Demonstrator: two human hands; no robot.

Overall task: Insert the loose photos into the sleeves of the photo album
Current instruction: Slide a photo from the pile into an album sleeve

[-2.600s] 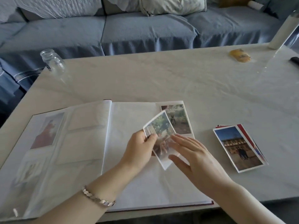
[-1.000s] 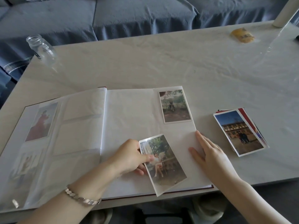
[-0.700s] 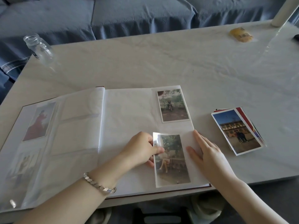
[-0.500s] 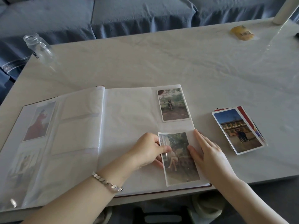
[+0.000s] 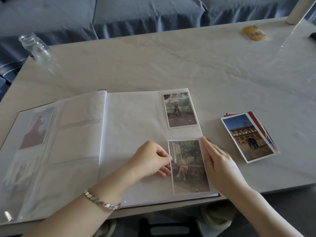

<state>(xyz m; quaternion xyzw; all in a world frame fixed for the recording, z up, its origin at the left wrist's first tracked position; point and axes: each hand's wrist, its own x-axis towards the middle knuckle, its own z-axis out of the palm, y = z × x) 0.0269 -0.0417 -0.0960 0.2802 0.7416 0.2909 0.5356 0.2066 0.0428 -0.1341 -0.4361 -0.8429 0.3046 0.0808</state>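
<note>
The photo album (image 5: 130, 124) lies open on the table, its right page carrying a garden photo (image 5: 179, 109) in the upper right sleeve. Below it sits a second photo (image 5: 189, 166) of a seated person, in the lower right sleeve area. My left hand (image 5: 150, 160) pinches that photo's left edge with thumb and fingers. My right hand (image 5: 218, 163) lies flat with straight fingers along the photo's right edge, pressing the page. A stack of loose photos (image 5: 248, 135) rests on the table to the right of the album.
A clear glass jar (image 5: 35, 48) stands at the table's far left corner. A yellow packet (image 5: 254, 33) and a white cylinder (image 5: 297, 10) sit at the far right. A blue sofa (image 5: 136, 16) runs behind the table. The album's left page (image 5: 34, 129) holds a sleeved photo.
My left hand brought the seated-person photo down from mid-air, turned it upright and slid it rightward toward my right hand, which stayed flat on the page edge.
</note>
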